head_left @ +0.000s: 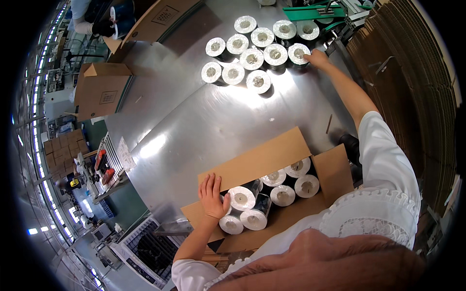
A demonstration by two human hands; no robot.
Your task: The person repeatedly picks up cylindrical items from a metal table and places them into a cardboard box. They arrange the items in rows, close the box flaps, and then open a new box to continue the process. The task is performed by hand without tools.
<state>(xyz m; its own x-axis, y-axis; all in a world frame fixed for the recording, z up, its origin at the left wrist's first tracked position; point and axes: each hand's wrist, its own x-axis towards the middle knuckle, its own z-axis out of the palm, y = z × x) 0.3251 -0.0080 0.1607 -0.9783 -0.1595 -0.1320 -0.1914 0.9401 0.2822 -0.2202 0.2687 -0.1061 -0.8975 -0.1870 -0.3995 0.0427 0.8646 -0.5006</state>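
Note:
An open cardboard box [257, 160] stands close in front of me, holding several dark rolls with white ends, such as one roll [241, 198] near its left side. My left hand [212, 196] lies with fingers stretched out on the box's far flap, at its left end. Farther off, more rolls stand upright in a cluster on the metal table [194, 126]. At the cluster's right edge my right hand [318, 59], arm extended, grips the rim of a roll [298, 53]. Part of its grip is hidden.
Stacked flat cardboard [407, 82] lines the right side. Green-topped machinery [313, 13] stands at the table's far right. Two more cardboard boxes, one box [102, 92] at the left and a box [162, 19] farther back, sit near a co-worker's gloved hand [103, 28].

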